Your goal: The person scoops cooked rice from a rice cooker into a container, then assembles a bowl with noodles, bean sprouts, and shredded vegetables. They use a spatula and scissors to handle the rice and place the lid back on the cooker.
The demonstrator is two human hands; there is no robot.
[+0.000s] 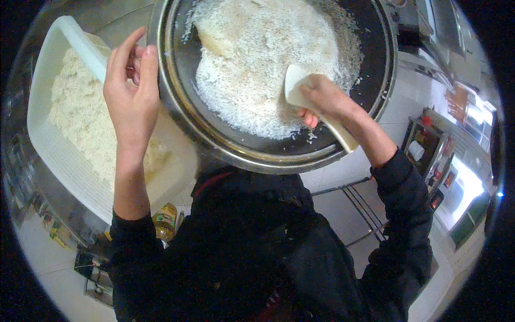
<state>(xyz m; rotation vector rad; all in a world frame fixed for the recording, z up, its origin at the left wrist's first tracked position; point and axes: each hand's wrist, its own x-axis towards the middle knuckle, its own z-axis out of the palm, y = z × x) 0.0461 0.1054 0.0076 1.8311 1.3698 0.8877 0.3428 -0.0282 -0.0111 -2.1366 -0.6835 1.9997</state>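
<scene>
A large round metal pan (201,139) with a raised rim holds a wide heap of white, rice-like grains (249,92), with a brownish powder scattered over it and a yellowish patch at its left. My right hand (324,94) grips a pale, flat-bladed scoop or scraper (295,82) over the right part of the heap; its long end reaches towards the pan's near rim. At the pan's left rim my left hand (132,76) is held with its fingers apart and holds nothing. Whether it touches the rim I cannot tell.
Left of the pan, partly behind my left forearm, a white plastic basket (68,185) holds a pale, crumbly, flour-like mass (84,116). A bottle of yellow liquid (165,221) stands low beside my left sleeve. Metal rack bars (362,209) are at the lower right, and shelving (422,149) stands farther right.
</scene>
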